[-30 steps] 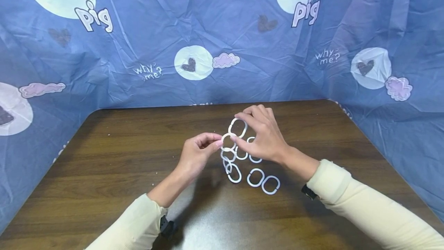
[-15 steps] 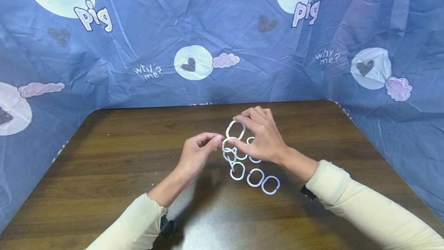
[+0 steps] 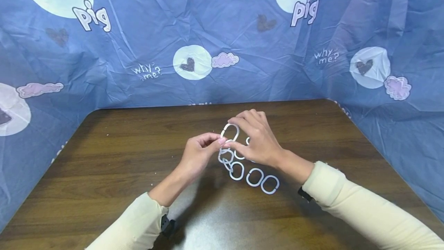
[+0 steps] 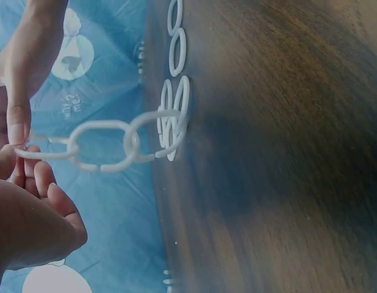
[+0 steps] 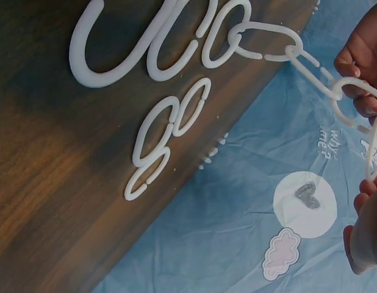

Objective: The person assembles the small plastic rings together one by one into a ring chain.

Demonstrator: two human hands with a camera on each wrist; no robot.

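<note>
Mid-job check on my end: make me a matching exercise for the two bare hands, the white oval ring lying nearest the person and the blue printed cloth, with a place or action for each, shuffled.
Column one
1. Bare left hand
2. Bare right hand
3. Nearest white oval ring
4. Blue printed cloth

Column two, as the head view shows it
A. Lies on the brown wood-grain tabletop
B. Holds the raised end of the white oval-link chain from the right
C. Hangs beyond the tabletop's far edge
D. Pinches the chain's raised end from the left

Pairs: 1-D, 2-B, 3-A, 4-C
</note>
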